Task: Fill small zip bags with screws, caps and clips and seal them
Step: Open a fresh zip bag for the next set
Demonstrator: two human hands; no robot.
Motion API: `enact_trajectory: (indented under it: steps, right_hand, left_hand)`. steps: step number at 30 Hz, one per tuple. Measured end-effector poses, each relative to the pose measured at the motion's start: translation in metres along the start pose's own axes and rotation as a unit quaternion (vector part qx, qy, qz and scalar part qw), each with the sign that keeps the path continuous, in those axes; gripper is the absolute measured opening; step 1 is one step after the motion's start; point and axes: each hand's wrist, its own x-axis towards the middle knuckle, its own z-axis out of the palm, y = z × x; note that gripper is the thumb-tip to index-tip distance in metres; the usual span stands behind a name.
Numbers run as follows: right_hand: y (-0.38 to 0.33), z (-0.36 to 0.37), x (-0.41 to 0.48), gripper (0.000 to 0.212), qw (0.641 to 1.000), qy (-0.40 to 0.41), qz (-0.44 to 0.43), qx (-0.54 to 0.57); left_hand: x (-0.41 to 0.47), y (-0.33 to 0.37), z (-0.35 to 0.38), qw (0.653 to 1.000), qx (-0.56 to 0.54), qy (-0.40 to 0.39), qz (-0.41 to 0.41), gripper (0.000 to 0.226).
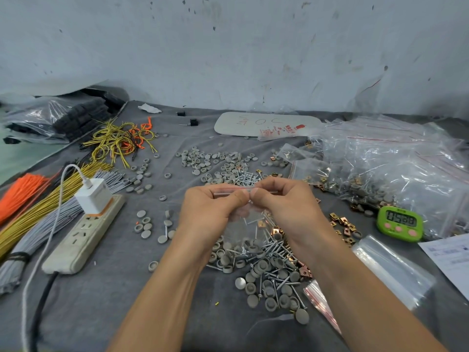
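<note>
My left hand (210, 208) and right hand (286, 207) pinch the top seal of a small zip bag (250, 224), thumbs nearly touching. It hangs over loose screws (278, 250), caps (253, 301) and clips (304, 271) on the table (152, 313).

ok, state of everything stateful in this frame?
zip bag, holds screws, caps and a clip; seal strip pinched, closed or not unclear.
left hand, pinching the top strip.
right hand, pinching the top strip.
charger, plugged into power strip.
timer, display on, digits showing.
</note>
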Motion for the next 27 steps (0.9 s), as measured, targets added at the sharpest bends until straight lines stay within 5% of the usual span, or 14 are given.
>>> enact_trajectory:
  steps: [12,27]
  right_hand:
    - [-0.004,-0.008,-0.002,0.017,0.997,0.022,0.062,0.051]
    - [-0.006,-0.011,-0.002,0.017,0.996,0.053,0.034,0.066]
  left_hand:
    - [0.003,0.0,-0.006,0.996,-0.041,0.076,-0.014,0.007]
    - [-0.001,0.006,-0.006,0.991,-0.08,0.105,-0.012,0.017]
